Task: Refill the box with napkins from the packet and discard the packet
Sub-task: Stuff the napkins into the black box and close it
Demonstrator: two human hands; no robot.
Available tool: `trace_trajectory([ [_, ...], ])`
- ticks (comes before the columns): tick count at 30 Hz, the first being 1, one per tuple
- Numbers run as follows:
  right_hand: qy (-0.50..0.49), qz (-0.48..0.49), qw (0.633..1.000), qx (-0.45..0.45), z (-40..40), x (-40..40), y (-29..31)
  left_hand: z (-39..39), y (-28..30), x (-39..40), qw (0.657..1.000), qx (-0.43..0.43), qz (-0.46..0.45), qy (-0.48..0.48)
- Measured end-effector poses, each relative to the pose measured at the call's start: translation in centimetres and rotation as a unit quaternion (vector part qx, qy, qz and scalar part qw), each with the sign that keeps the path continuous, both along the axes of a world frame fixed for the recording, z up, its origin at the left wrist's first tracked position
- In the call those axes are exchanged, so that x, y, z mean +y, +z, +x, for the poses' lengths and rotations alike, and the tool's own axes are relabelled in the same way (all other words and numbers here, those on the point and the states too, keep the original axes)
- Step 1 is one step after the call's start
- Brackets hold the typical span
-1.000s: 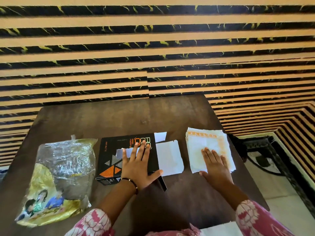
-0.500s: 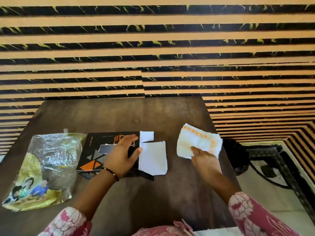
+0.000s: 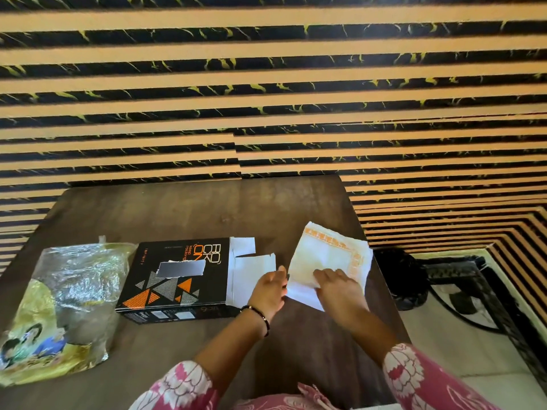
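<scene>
A stack of white napkins (image 3: 328,255) with an orange border is tilted up off the table at the right. My right hand (image 3: 340,287) grips its near edge. My left hand (image 3: 270,288) touches the stack's left edge, fingers curled on it. The black box (image 3: 180,273) with orange triangles lies flat in the middle, its white end flaps (image 3: 251,270) folded open toward the napkins. The crumpled yellow and silver packet (image 3: 65,300) lies at the left, away from both hands.
Everything rests on a dark wooden table (image 3: 192,208) against a striped black and tan wall (image 3: 266,99). Its right edge drops to a tiled floor with a black metal stand (image 3: 461,279).
My left hand left the top of the box and went right to the napkin stack. My right hand lifted the stack off the table and tilted it toward the box's open end.
</scene>
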State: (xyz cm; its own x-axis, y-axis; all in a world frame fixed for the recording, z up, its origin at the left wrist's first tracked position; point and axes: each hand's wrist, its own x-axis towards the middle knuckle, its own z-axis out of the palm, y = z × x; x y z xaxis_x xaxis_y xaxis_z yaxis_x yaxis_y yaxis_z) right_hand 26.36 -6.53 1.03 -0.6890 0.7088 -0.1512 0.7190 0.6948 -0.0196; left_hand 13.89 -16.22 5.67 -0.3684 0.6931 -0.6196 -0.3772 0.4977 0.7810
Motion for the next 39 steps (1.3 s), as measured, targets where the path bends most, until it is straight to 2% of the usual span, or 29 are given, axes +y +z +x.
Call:
trace_trajectory([
  [9,-0.045,0.026,0.998,-0.019,-0.4,-0.6,-4.3,-1.9,-0.4,-1.2,0.999,0.025,-0.014,0.038],
  [12,-0.033,0.034,0.997,-0.067,-1.1,0.2,-3.5,-1.9,-0.6,-1.7,0.999,0.038,-0.01,0.012],
  [14,-0.02,0.028,0.997,-0.066,-1.4,0.7,-2.4,-2.0,-0.4,-1.7,1.0,0.024,-0.009,0.004],
  [17,-0.035,0.006,0.999,-0.019,-1.7,2.0,0.3,-2.0,0.3,-1.5,0.997,-0.07,0.0,0.018],
  [21,-0.086,0.004,0.989,0.119,-2.0,1.5,4.9,-2.3,0.4,-1.2,0.977,-0.203,0.008,0.061],
  [25,-0.008,0.08,0.969,0.234,-2.3,-1.9,7.9,-2.2,0.5,-0.2,0.933,-0.335,0.046,0.127],
  [27,0.029,0.073,0.963,0.256,-2.6,-4.4,9.3,-2.4,2.0,-0.5,0.91,-0.371,0.084,0.165],
  [29,0.08,0.05,0.962,0.254,-2.7,-6.1,10.3,-2.8,3.0,-1.8,0.934,-0.315,0.085,0.146],
  [31,0.124,0.017,0.964,0.236,-2.7,-6.7,10.6,-2.9,3.7,-3.7,0.974,-0.191,0.045,0.115],
  [32,0.133,-0.02,0.961,0.24,-2.7,-6.6,10.6,-2.8,4.7,-4.4,0.982,-0.144,0.044,0.117],
  [33,0.132,-0.066,0.957,0.251,-2.8,-6.4,10.5,-2.5,5.7,-4.8,0.98,-0.147,0.062,0.122],
  [35,0.131,-0.114,0.946,0.274,-3.0,-6.0,10.0,-3.3,5.3,-4.2,0.963,-0.193,0.133,0.13],
  [37,0.131,-0.125,0.941,0.287,-3.3,-5.7,9.7,-3.8,5.0,-2.8,0.921,-0.294,0.189,0.174],
  [38,0.125,-0.136,0.938,0.292,-3.5,-5.6,9.7,-4.1,4.0,-2.2,0.895,-0.329,0.203,0.221],
  [39,0.114,-0.15,0.936,0.298,-3.7,-5.5,9.9,-4.3,3.8,-1.7,0.884,-0.342,0.209,0.241],
])
